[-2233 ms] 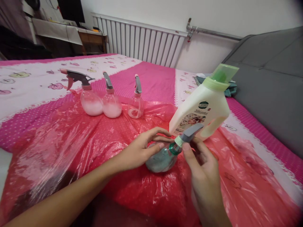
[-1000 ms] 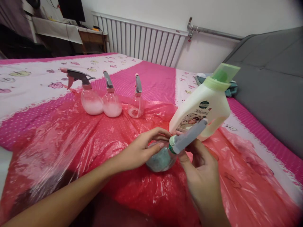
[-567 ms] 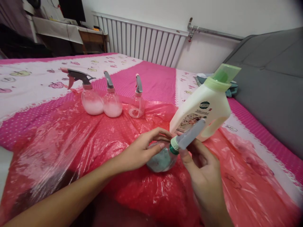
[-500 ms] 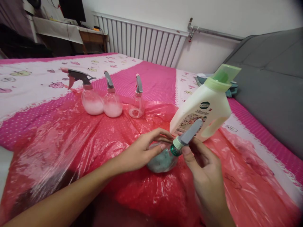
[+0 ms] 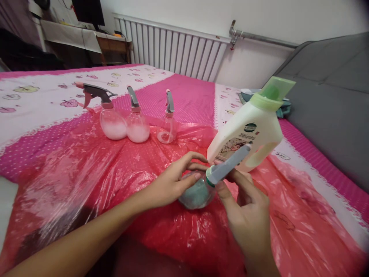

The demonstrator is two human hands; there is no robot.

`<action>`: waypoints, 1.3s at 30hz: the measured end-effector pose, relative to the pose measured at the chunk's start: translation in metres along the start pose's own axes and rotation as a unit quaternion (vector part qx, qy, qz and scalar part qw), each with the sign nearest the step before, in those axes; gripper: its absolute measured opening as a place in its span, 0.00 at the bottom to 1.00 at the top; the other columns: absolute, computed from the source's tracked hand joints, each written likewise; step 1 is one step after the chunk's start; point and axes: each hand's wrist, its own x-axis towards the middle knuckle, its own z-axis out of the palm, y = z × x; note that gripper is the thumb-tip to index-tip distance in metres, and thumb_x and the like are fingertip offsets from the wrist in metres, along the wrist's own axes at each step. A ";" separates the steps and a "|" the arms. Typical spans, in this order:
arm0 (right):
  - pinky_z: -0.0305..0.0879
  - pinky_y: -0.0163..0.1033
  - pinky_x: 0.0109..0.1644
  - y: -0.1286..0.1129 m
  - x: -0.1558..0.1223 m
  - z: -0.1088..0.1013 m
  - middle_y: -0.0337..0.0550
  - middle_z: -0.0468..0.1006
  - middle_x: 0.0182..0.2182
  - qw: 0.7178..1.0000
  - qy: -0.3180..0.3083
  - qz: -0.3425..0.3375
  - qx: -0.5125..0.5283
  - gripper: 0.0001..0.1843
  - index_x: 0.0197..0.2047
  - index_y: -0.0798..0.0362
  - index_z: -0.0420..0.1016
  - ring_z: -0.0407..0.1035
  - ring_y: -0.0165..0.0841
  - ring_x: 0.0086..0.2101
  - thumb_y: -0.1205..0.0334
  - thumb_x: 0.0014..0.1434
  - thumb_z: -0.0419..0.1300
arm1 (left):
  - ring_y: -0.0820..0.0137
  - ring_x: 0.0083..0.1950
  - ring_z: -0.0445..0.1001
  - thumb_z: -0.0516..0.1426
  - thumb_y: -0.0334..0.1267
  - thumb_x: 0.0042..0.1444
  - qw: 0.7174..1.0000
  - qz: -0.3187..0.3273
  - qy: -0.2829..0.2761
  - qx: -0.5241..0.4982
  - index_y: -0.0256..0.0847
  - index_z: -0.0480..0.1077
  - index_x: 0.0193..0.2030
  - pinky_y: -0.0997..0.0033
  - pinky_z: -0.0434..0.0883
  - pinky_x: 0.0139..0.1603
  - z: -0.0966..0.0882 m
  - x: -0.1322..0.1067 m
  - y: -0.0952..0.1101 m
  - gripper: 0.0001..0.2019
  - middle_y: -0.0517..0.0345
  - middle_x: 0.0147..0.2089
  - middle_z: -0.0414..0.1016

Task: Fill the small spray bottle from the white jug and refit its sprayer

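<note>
A small round green spray bottle (image 5: 196, 194) lies tilted on the red plastic sheet (image 5: 86, 173). My left hand (image 5: 170, 182) wraps over its body and holds it. My right hand (image 5: 245, 207) pinches the grey spray head (image 5: 227, 165) with its pale green collar at the bottle's neck. Right behind my hands stands a white detergent jug (image 5: 250, 129) with a light green cap, leaning left.
Three clear spray bottles (image 5: 135, 123) with pink collars and grey triggers stand in a row at the sheet's far edge; two hold white liquid. The pink bedspread (image 5: 187, 96) lies beneath. A grey headboard (image 5: 331, 104) rises on the right, a white radiator (image 5: 173, 50) behind.
My right hand has twisted the spray head back and forth on the green bottle's neck; the head now points up to the right. My left hand and the other bottles have stayed put.
</note>
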 end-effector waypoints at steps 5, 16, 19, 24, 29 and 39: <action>0.67 0.62 0.61 0.001 0.001 -0.002 0.50 0.84 0.49 1.000 0.018 0.018 0.012 0.19 0.47 0.47 0.85 0.75 0.50 0.53 0.46 0.58 0.68 | 0.60 0.62 0.76 0.56 0.35 0.71 1.000 -0.007 -0.010 -0.011 0.42 0.66 0.57 0.62 0.73 0.57 0.001 0.000 0.000 0.10 0.47 0.56 0.77; 0.65 0.62 0.64 0.003 0.003 -0.005 0.45 0.84 0.52 0.999 0.011 0.038 0.033 0.17 0.49 0.43 0.84 0.75 0.48 0.55 0.46 0.59 0.68 | 0.62 0.62 0.76 0.55 0.35 0.71 1.000 -0.015 -0.011 -0.020 0.42 0.61 0.58 0.65 0.72 0.56 0.001 -0.001 0.000 0.11 0.46 0.58 0.78; 0.68 0.58 0.62 0.002 0.004 -0.006 0.45 0.84 0.52 0.995 -0.021 0.049 0.086 0.17 0.51 0.42 0.84 0.76 0.46 0.55 0.47 0.60 0.68 | 0.62 0.61 0.77 0.54 0.35 0.72 1.000 -0.011 -0.016 -0.017 0.42 0.61 0.58 0.63 0.72 0.57 0.001 0.000 -0.001 0.11 0.45 0.58 0.78; 0.67 0.62 0.61 0.004 0.005 -0.005 0.46 0.85 0.49 0.998 -0.013 0.035 0.050 0.17 0.49 0.43 0.84 0.76 0.48 0.53 0.46 0.59 0.68 | 0.61 0.62 0.76 0.55 0.35 0.71 1.000 -0.016 -0.011 -0.020 0.41 0.62 0.58 0.64 0.72 0.56 0.002 0.000 0.000 0.11 0.46 0.57 0.77; 0.65 0.61 0.64 0.002 0.000 0.000 0.46 0.83 0.52 0.999 0.009 0.017 0.049 0.17 0.50 0.43 0.84 0.74 0.47 0.56 0.49 0.59 0.69 | 0.62 0.62 0.76 0.55 0.35 0.71 1.000 -0.022 -0.012 -0.015 0.40 0.63 0.57 0.65 0.72 0.56 0.001 0.000 0.002 0.11 0.46 0.56 0.77; 0.64 0.65 0.63 0.003 0.000 -0.001 0.48 0.82 0.51 0.999 0.023 0.031 0.026 0.19 0.49 0.44 0.84 0.73 0.50 0.56 0.46 0.58 0.68 | 0.61 0.61 0.75 0.56 0.35 0.71 1.000 -0.012 -0.011 -0.010 0.40 0.65 0.57 0.64 0.72 0.58 0.001 0.000 0.001 0.10 0.48 0.54 0.76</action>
